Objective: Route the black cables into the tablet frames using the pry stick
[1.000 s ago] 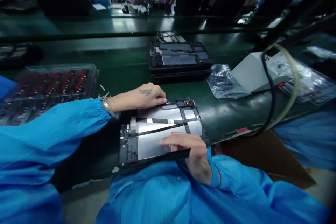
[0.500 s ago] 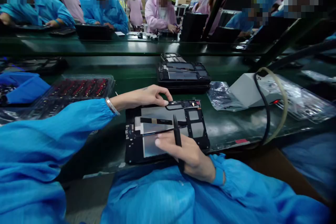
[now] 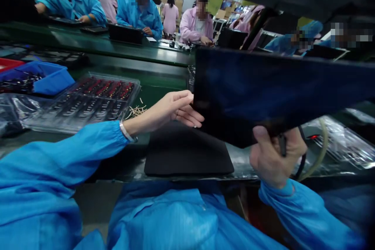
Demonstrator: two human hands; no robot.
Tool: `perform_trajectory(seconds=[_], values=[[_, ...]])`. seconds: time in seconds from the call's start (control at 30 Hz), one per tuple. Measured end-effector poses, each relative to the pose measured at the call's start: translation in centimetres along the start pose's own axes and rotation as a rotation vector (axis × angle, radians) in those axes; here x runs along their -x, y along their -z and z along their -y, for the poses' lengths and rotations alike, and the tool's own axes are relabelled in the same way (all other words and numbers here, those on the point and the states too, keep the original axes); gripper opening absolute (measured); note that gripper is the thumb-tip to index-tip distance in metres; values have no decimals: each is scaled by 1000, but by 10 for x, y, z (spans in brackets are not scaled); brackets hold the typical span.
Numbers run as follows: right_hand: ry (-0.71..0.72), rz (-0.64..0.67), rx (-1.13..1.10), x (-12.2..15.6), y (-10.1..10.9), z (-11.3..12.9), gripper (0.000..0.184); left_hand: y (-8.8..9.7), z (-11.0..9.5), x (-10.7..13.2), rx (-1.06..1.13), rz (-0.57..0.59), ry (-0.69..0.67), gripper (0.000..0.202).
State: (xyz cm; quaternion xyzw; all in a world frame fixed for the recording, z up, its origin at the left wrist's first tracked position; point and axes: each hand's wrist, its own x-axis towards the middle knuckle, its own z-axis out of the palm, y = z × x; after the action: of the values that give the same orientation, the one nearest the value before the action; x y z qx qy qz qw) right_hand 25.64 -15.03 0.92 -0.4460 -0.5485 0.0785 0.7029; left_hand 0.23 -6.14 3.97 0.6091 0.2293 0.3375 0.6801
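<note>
A tablet (image 3: 234, 93), tilted up off the bench, turns its glossy dark face toward me and reflects blue. At its left edge is my left hand (image 3: 181, 109), thumb and fingers against the corner with the fingers fairly straight. My right hand (image 3: 275, 156) grips the lower right edge, thumb on the near face. A dark slim tool, the tweezers (image 3: 283, 144), shows between the right fingers. Below the tablet, a plain black pad (image 3: 187, 152) lies on the bench near its front edge. The tablet's far side is hidden.
Left on the green bench (image 3: 164, 90) are a clear tray of small parts (image 3: 99, 97), a blue bin (image 3: 55, 78) and thin pale strips (image 3: 136, 111). Cables (image 3: 319, 152) and clear packaging (image 3: 345, 144) lie right. Co-workers (image 3: 140, 11) sit across the bench.
The tablet, lying with its inner parts upward, has been lifted and turned so its glossy face shows. The black pad is uncovered. My right hand has moved right and grips the tablet.
</note>
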Motion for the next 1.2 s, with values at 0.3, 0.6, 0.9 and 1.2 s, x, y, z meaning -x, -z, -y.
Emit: perform_trajectory(seconds=[0.3, 0.6, 0.9, 1.2], values=[[-716, 122, -345, -10, -9, 18, 31, -18, 3, 14, -242, -171, -102, 28], [-860, 321, -363, -3, -7, 8, 32, -9, 27, 9, -39, -254, 96, 37], [-877, 366, -314, -2, -8, -4, 33, -7, 31, 5, -40, -282, 151, 38], [-863, 345, -322, -2, -8, -1, 31, -9, 29, 2, -30, -288, 152, 36]])
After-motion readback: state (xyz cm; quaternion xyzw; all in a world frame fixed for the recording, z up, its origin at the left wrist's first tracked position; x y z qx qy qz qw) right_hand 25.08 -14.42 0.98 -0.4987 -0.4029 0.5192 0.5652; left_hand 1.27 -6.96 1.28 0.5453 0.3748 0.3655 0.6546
